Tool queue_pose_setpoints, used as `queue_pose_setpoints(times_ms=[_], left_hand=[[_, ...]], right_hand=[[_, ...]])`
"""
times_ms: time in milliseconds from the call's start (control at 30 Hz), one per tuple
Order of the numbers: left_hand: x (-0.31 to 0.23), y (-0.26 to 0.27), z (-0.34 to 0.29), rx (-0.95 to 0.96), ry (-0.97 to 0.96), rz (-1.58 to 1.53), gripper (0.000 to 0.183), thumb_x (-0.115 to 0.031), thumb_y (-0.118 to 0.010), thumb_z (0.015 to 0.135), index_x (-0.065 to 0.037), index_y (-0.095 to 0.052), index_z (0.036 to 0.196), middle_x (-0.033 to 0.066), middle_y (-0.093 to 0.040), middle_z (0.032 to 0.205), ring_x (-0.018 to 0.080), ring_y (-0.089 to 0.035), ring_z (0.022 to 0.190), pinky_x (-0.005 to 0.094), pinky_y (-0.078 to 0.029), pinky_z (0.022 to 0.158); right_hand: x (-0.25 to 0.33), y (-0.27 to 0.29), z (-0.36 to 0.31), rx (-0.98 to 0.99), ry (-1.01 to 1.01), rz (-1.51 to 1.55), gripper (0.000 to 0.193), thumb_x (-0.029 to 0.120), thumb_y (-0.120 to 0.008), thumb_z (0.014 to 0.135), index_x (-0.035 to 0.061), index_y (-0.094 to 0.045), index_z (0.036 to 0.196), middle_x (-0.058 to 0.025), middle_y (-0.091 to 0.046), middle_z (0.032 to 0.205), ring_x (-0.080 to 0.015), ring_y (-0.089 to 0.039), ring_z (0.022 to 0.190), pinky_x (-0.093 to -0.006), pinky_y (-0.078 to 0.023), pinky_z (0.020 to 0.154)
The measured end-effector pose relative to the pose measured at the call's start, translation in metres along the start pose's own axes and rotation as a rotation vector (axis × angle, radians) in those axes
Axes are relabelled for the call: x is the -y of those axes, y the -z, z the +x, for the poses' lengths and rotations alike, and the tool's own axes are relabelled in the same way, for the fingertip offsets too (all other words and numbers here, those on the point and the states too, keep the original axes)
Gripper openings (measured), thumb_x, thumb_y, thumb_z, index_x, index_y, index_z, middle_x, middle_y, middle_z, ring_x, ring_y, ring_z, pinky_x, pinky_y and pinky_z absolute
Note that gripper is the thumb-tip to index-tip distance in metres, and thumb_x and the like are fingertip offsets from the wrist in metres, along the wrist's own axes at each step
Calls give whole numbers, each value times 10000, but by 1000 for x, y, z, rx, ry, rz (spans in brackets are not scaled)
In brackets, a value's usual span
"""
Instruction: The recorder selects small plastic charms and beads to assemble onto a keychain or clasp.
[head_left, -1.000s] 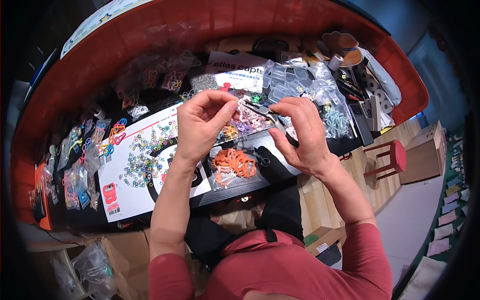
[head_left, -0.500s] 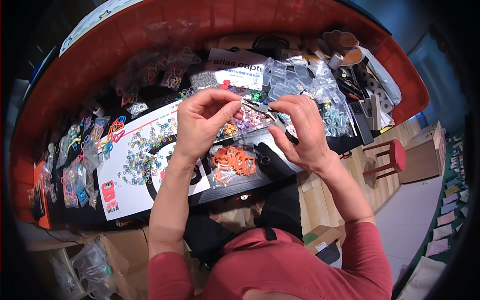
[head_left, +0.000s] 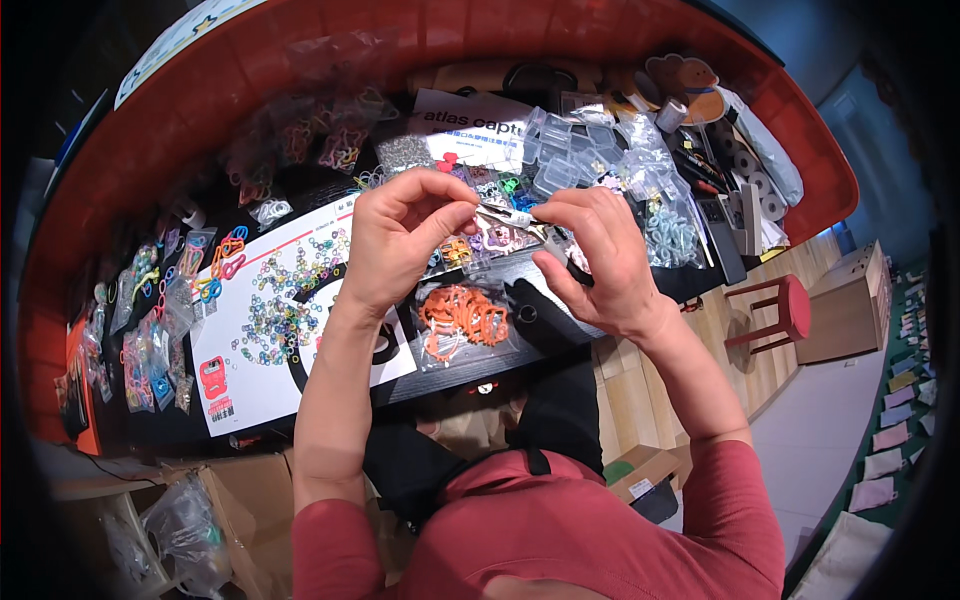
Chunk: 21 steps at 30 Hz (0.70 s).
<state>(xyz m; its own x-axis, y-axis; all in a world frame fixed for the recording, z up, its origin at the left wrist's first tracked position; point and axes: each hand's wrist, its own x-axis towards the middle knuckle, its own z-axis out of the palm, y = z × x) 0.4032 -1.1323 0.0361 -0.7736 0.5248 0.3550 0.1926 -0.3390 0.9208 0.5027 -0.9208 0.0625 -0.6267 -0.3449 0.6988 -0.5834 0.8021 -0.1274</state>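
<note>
My right hand (head_left: 605,255) is closed on a pair of small pliers (head_left: 514,215), its thumb and fingers around the handles. The pliers' metal jaws point left, toward my other fingertips. Thumb and forefinger of my left hand (head_left: 400,240) are pinched together right at the jaw tips. Whatever they hold is too small to make out. Below the hands lies a clear bag of orange pieces (head_left: 465,318). Left of my left wrist, many small coloured rings (head_left: 285,325) are spread over a white printed sheet (head_left: 240,400).
Bags of coloured clips (head_left: 150,350) crowd the table's left side. Clear plastic boxes (head_left: 565,150) and a bag of pale blue pieces (head_left: 672,238) sit at the back right. A red rim (head_left: 820,180) curves round the table. A red stool (head_left: 795,308) stands on the floor.
The pliers have turned slightly in my right hand, and their jaws look nearer to level. Both hands have shifted a little left and stay close together.
</note>
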Motion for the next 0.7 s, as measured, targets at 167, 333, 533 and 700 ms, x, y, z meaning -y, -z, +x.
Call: queue_pose_setpoints(times_ms=[167, 333, 533, 700], left_hand=[[2, 1, 0, 11, 0, 26, 79, 8, -636, 897, 18, -626, 975, 56, -655, 946, 91, -628, 792, 235, -544, 719], [1, -1, 0, -10, -18, 14, 71, 26, -619, 898, 26, -630, 968, 44, -660, 883, 90, -636, 765, 223, -538, 714], [2, 0, 0, -16, -26, 12, 68, 21, -613, 904, 22, -621, 971, 44, -655, 892, 90, -633, 769, 225, -538, 713], [4, 0, 1, -26, -33, -4, 66, 19, -616, 903, 21, -617, 970, 44, -648, 899, 91, -627, 762, 224, -531, 702]], right_hand=[[2, -1, -1, 12, -3, -12, 380, 121, -734, 763, 40, -565, 1094, -122, -595, 1000, -291, -570, 870, -383, -424, 736], [3, -3, -1, -3, -1, -27, 373, 123, -734, 762, 46, -569, 1088, -114, -597, 999, -285, -572, 875, -382, -423, 730], [4, -5, 0, -14, 2, -49, 376, 120, -743, 755, 47, -576, 1083, -110, -600, 982, -280, -577, 861, -376, -424, 722], [4, -7, 1, -19, 23, -39, 392, 76, -740, 747, 17, -572, 1097, -120, -590, 984, -285, -566, 834, -378, -421, 731]])
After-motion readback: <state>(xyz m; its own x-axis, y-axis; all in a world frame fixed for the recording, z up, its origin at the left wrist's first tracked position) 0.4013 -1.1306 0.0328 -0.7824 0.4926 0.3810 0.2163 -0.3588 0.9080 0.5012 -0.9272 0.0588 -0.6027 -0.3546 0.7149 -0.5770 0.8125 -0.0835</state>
